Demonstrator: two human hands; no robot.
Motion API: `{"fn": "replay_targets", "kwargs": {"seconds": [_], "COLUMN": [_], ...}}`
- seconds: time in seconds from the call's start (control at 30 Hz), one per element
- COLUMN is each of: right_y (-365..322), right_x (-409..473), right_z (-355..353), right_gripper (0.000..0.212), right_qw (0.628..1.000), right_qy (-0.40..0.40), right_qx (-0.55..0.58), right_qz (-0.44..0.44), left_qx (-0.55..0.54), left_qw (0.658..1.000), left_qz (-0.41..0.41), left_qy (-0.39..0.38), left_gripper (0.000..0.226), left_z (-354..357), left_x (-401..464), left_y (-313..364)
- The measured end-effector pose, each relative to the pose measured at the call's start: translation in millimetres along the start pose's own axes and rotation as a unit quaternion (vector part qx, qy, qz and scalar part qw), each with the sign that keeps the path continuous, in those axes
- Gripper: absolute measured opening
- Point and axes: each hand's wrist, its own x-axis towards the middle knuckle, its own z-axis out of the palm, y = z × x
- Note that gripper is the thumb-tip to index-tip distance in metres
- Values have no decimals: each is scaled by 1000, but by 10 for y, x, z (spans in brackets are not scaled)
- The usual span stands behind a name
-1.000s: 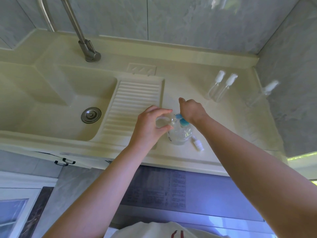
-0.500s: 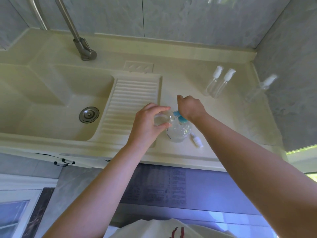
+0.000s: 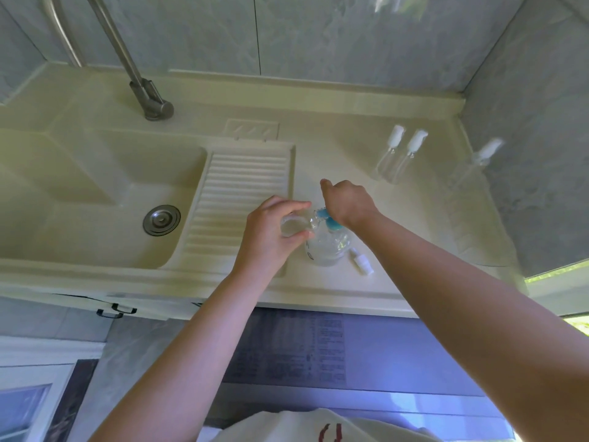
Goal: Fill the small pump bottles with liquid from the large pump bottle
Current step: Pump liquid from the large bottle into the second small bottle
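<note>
The large clear pump bottle [image 3: 328, 248] with a blue pump head [image 3: 326, 218] stands on the cream counter near its front edge. My right hand [image 3: 349, 202] sits on top of the blue pump head, fingers curled over it. My left hand [image 3: 271, 232] grips a small clear bottle [image 3: 293, 226] with its open mouth held at the pump's nozzle. A small white pump cap [image 3: 361, 264] lies on the counter just right of the large bottle. Two small capped bottles [image 3: 398, 154] stand together at the back right, and another [image 3: 478, 161] stands against the right wall.
A sink basin [image 3: 95, 199] with a metal drain [image 3: 161, 220] fills the left, a ribbed washboard slope [image 3: 242, 199] beside it. A metal tap [image 3: 149, 103] rises at the back. Grey tiled walls close the back and right sides.
The view has shifted slightly. Both hands stay in the same place at the large bottle, the left still holding the small bottle at the nozzle.
</note>
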Motion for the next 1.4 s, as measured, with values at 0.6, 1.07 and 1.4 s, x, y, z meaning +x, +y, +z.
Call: {"fn": "replay_targets", "kwargs": {"seconds": [0.6, 1.07, 1.4], "right_y": [14, 38, 0], "right_x": [5, 58, 42], "right_z": [1, 52, 31], "right_gripper": [40, 43, 62], "right_qw": [1000, 1000, 1000], "right_qy": [-9, -11, 0], "right_qx": [8, 14, -19], "right_qz": [5, 9, -5], "left_qx": [4, -7, -8], "left_qw": [1000, 1000, 1000], "left_qz": [1, -3, 5], "left_qy": [-10, 3, 1], "left_gripper": [49, 48, 49], "left_z": [-16, -1, -11], "left_x": [11, -21, -4], "left_y": [3, -14, -12]}}
